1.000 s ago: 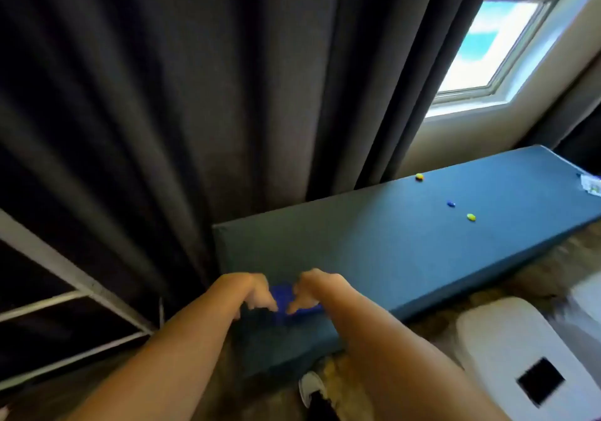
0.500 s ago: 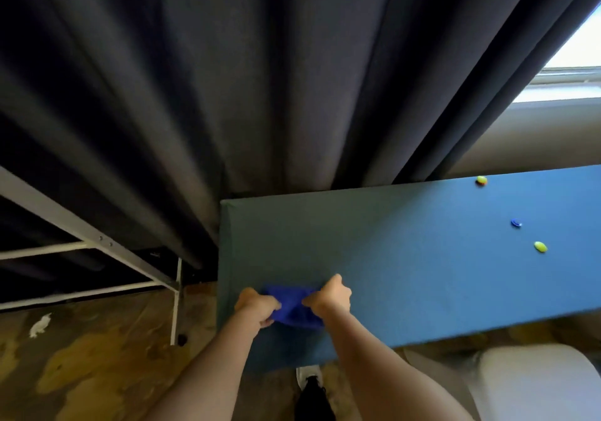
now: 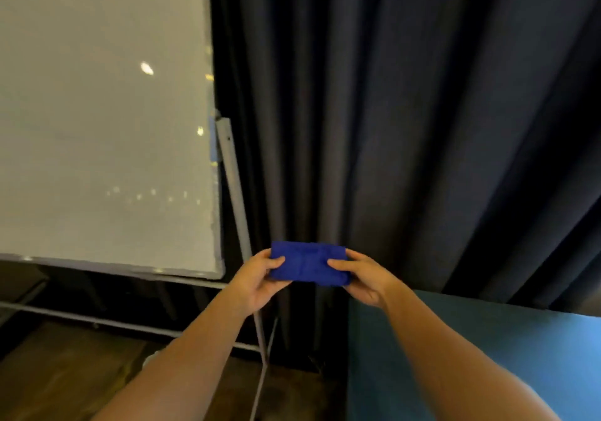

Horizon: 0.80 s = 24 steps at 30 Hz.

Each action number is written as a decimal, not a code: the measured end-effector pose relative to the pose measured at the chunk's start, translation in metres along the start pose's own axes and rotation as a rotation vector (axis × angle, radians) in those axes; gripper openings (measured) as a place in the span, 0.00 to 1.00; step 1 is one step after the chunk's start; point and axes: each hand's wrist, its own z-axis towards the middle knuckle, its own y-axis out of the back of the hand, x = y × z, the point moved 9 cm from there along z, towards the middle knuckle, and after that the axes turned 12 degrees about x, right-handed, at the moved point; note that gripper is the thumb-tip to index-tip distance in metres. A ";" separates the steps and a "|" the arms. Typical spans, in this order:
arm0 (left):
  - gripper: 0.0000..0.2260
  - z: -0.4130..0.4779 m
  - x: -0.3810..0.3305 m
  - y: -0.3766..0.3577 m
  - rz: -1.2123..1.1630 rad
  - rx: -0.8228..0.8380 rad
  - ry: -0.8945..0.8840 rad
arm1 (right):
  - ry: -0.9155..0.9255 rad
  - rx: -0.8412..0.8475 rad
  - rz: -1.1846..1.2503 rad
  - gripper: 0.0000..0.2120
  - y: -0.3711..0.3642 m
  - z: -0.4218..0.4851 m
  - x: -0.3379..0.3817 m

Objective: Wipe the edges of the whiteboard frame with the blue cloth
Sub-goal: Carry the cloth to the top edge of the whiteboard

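The left hand point(image 3: 260, 277) and right hand point(image 3: 364, 277) each grip an end of the folded blue cloth point(image 3: 309, 264), held up just right of the whiteboard frame point(image 3: 217, 219). Wiping hasn't begun; next, press it to that edge.

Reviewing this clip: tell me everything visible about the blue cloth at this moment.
The deep blue cloth looks like soft, slightly textured fabric, folded into a compact horizontal rectangle. It is held in the air, the left hand pinching its left end and the right hand its right end, thumbs on the front. It sits before the dark curtain, right of the whiteboard's lower right corner, not touching the frame.
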 end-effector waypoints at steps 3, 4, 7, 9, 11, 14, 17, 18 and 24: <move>0.11 -0.051 -0.095 0.030 0.154 -0.029 -0.105 | -0.017 0.061 -0.146 0.17 -0.094 0.034 0.017; 0.11 -0.071 -0.129 0.044 0.199 -0.062 -0.143 | 0.003 0.065 -0.197 0.17 -0.132 0.045 0.025; 0.13 -0.119 -0.215 0.070 0.279 -0.125 -0.256 | 0.096 0.081 -0.260 0.17 -0.221 0.070 0.056; 0.13 -0.144 -0.268 0.080 0.317 -0.126 -0.343 | 0.142 0.121 -0.321 0.19 -0.272 0.087 0.079; 0.13 -0.163 -0.316 0.088 0.339 -0.120 -0.419 | 0.183 0.160 -0.388 0.20 -0.317 0.103 0.103; 0.15 -0.177 -0.378 0.102 0.350 -0.130 -0.492 | 0.258 0.189 -0.508 0.19 -0.373 0.129 0.139; 0.14 -0.175 -0.435 0.117 0.389 -0.125 -0.552 | 0.326 0.218 -0.594 0.16 -0.419 0.158 0.170; 0.14 -0.172 -0.455 0.121 0.410 -0.116 -0.571 | 0.349 0.231 -0.618 0.16 -0.434 0.170 0.181; 0.10 -0.134 -0.582 0.149 0.534 -0.113 -0.684 | 0.502 0.224 -0.762 0.17 -0.514 0.249 0.260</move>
